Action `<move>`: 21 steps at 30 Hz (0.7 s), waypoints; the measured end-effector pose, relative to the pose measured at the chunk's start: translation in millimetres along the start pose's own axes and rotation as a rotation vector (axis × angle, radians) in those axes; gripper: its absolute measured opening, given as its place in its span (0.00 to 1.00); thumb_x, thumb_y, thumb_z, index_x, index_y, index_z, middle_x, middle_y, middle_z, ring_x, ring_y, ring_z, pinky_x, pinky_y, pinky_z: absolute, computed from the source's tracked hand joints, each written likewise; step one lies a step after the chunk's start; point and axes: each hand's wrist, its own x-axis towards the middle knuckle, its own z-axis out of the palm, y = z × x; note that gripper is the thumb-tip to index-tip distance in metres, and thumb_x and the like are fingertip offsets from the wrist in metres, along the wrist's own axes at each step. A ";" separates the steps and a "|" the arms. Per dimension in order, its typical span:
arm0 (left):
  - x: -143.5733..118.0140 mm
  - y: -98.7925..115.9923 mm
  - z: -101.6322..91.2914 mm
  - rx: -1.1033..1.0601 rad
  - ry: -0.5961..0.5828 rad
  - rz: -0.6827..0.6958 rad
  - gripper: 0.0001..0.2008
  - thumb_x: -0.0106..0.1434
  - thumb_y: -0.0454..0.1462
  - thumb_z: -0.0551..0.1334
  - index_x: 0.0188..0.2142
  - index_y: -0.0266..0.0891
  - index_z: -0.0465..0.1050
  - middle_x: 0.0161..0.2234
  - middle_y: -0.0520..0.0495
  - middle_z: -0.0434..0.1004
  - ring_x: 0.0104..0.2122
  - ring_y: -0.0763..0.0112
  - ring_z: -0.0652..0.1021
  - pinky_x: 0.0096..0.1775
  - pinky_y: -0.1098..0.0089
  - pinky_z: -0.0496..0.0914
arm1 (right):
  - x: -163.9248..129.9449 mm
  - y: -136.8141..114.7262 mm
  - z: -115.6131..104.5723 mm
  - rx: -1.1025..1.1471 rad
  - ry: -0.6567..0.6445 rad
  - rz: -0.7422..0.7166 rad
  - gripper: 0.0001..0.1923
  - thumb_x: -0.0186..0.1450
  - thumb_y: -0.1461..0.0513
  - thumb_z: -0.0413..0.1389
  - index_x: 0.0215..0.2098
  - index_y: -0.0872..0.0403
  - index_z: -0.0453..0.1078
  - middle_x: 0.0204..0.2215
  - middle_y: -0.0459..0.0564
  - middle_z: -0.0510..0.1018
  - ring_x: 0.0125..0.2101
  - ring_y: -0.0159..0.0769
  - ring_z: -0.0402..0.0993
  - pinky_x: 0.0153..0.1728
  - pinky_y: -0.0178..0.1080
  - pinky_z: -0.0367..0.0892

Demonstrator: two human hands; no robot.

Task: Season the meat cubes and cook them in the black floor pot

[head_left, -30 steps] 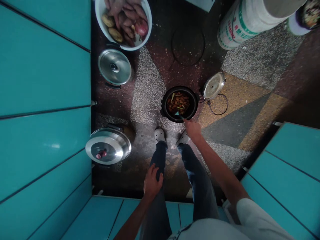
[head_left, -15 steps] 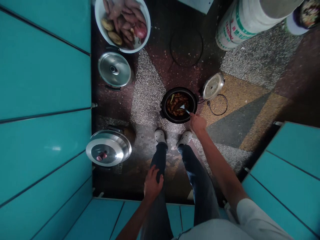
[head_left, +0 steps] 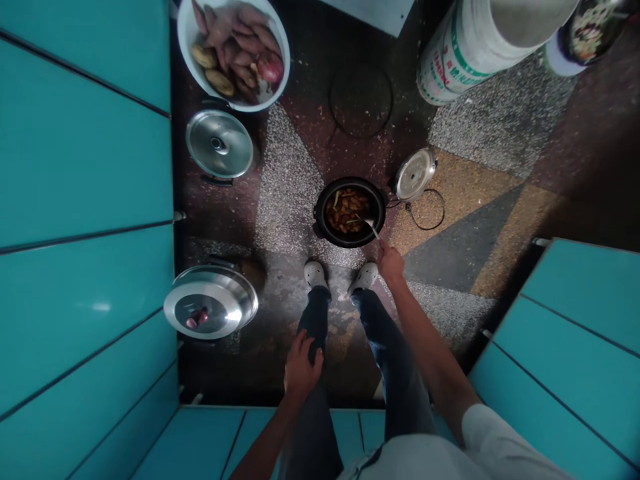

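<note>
My right hand (head_left: 391, 263) is wrapped round the handle of a spatula (head_left: 371, 225), whose pale blade rests at the right side of the food in a black electric pot (head_left: 323, 233). Brown, saucy chunks (head_left: 346, 212) with a few yellowish-green strips fill the pot's bottom. My left hand (head_left: 303, 370) lies on my left thigh just above the knee, fingers spread, holding nothing. The pot stands on the floor in front of my white clogs.
Left, along teal cabinets (head_left: 85, 160), stand a lidded steel pot (head_left: 220, 143), a lidded wide pan (head_left: 215, 300) and a white basin (head_left: 285, 60) of sweet potatoes. A round lid-like disc (head_left: 415, 175) and a cord (head_left: 444, 208) lie right of the pot; a white bucket (head_left: 445, 67) stands behind.
The spatula's blade has been drawn back to the pot's right side, with my right hand a little lower. My left hand stays on my leg. The whole view has shifted slightly.
</note>
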 end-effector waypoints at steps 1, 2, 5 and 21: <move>0.7 0.4 -0.3 0.000 0.002 -0.001 0.15 0.74 0.42 0.63 0.55 0.42 0.83 0.68 0.34 0.78 0.66 0.44 0.81 0.65 0.44 0.80 | -5.0 5.4 3.1 0.012 -0.012 0.005 0.30 0.85 0.59 0.43 0.81 0.50 0.64 0.55 0.61 0.84 0.50 0.46 0.84 0.54 0.41 0.74; 1.4 0.7 -0.5 0.000 0.003 -0.001 0.15 0.74 0.42 0.63 0.55 0.42 0.83 0.68 0.34 0.78 0.66 0.44 0.81 0.65 0.44 0.80 | -7.9 7.9 5.8 0.029 -0.015 0.003 0.30 0.85 0.59 0.43 0.81 0.50 0.64 0.55 0.61 0.84 0.51 0.45 0.84 0.54 0.41 0.74; 2.9 0.6 -1.0 -0.006 0.013 0.002 0.15 0.74 0.42 0.63 0.55 0.42 0.83 0.68 0.34 0.79 0.66 0.44 0.81 0.65 0.45 0.80 | -3.0 -0.2 11.2 0.093 0.019 0.000 0.31 0.84 0.59 0.43 0.82 0.50 0.63 0.58 0.61 0.83 0.53 0.45 0.83 0.56 0.41 0.73; -7.3 -6.1 6.6 -0.030 0.019 -0.052 0.15 0.73 0.42 0.64 0.55 0.41 0.83 0.70 0.34 0.77 0.69 0.46 0.79 0.68 0.47 0.78 | 30.3 -26.3 41.9 0.366 0.125 -0.031 0.32 0.79 0.62 0.47 0.78 0.59 0.69 0.59 0.63 0.85 0.56 0.48 0.81 0.61 0.44 0.73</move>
